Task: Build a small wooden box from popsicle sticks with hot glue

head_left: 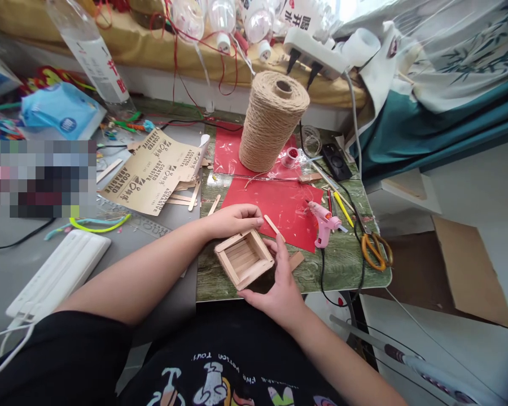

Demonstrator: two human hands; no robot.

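A small open box built of wooden sticks rests near the front edge of the green wood-patterned board. My left hand curls over the box's far side, fingers bent and pressing on its top rim. My right hand holds the box's near right corner, thumb and fingers wrapped against its wall. A loose wooden stick lies on the red sheet just beyond my right fingertips.
A pink glue gun lies right of the box, its cable running off the board. Yellow-handled scissors sit at the right edge. A big twine spool stands behind. Sandpaper sheets and more sticks lie at left, a white keyboard nearer.
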